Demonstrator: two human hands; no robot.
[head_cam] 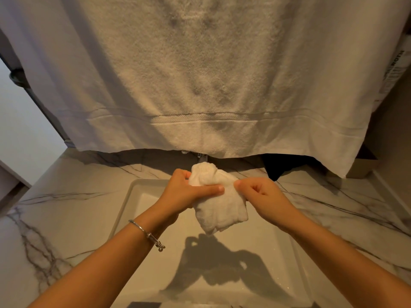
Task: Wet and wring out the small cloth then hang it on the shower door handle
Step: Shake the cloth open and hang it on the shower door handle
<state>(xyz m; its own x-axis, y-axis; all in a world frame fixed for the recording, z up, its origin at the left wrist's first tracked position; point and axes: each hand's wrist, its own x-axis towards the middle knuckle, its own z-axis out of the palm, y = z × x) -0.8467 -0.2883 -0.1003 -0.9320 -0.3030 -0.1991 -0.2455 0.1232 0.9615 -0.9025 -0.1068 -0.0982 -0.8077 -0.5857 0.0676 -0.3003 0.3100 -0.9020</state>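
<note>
A small white cloth point(219, 205) hangs bunched above the white rectangular sink point(126, 203). My left hand point(189, 190) grips its upper left part, with the thumb laid across the front. At its right edge my right hand point(262, 196) pinches the cloth between the fingers. The cloth's top reaches up just under the tap point(201, 157), which is mostly hidden by a hanging towel. The lower end of the cloth dangles free over the basin. No shower door handle is in view.
A large white towel point(200, 74) hangs in front of me and covers the wall above the sink. Marbled countertop point(55, 218) surrounds the basin on both sides. A dark object point(284, 165) stands behind the basin at the right. A bracelet point(148, 235) is on my left wrist.
</note>
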